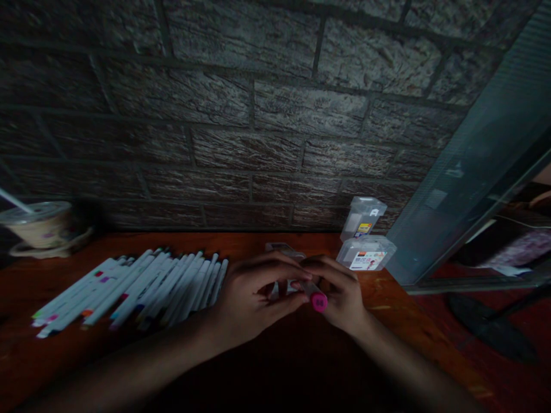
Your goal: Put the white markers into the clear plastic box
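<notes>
A marker pen with a pink cap end [319, 302] points toward me between my two hands, above the wooden table. My left hand [253, 289] pinches it between thumb and fingers. From the other side, the curled fingers of my right hand [340, 289] close on the same marker, though its far end is hidden by my hands. Just behind them lies a clear plastic case [284, 248], mostly covered by my fingers. Left of my left hand, many white markers [146, 284] with coloured ends are spread side by side on the table.
Two transparent plastic boxes, one upright [364, 218] and one with a printed label [367, 253], stand at the table's back right. A lidded cup with a straw [38, 226] sits at the far left. The stone-block wall [279, 109] rises behind the table [413, 327].
</notes>
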`<action>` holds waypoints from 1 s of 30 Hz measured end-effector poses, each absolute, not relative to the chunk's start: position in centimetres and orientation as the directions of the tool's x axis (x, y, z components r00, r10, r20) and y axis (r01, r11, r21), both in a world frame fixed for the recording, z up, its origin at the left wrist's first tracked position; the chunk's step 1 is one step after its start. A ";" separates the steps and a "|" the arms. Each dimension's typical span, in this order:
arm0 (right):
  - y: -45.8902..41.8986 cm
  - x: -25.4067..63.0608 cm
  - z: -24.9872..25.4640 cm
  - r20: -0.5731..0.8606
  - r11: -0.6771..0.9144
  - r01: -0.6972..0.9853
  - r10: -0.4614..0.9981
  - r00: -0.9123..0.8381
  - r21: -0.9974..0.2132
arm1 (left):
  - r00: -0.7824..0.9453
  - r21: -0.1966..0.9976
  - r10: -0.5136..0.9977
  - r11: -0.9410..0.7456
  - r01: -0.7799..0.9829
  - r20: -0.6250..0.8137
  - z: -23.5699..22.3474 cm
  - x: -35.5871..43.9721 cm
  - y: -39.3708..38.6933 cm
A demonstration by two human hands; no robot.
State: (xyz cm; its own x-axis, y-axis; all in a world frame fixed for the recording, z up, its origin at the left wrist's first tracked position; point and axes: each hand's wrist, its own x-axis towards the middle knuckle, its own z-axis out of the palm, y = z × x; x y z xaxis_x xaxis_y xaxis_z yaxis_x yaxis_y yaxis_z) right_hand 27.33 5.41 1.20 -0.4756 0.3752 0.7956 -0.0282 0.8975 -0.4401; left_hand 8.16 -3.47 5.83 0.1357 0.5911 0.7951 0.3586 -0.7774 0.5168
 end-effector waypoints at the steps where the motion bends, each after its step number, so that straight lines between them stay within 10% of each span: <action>1: 5.4 27.3 1.2 0.793 0.896 -0.026 0.379 -0.477 -0.443 | 0.136 0.519 0.594 -0.775 0.359 0.793 5.9 8.1 -3.5; 25: 5.7 29.0 4.7 0.806 0.872 0.082 0.479 -0.348 -0.483 | 0.021 0.728 0.768 -0.615 0.305 0.640 8.6 4.2 -2.5; 30: 4.6 28.7 9.3 0.751 0.829 0.060 0.532 -0.392 -0.556 | 0.171 0.591 0.719 -0.663 0.460 0.673 8.5 2.2 -1.0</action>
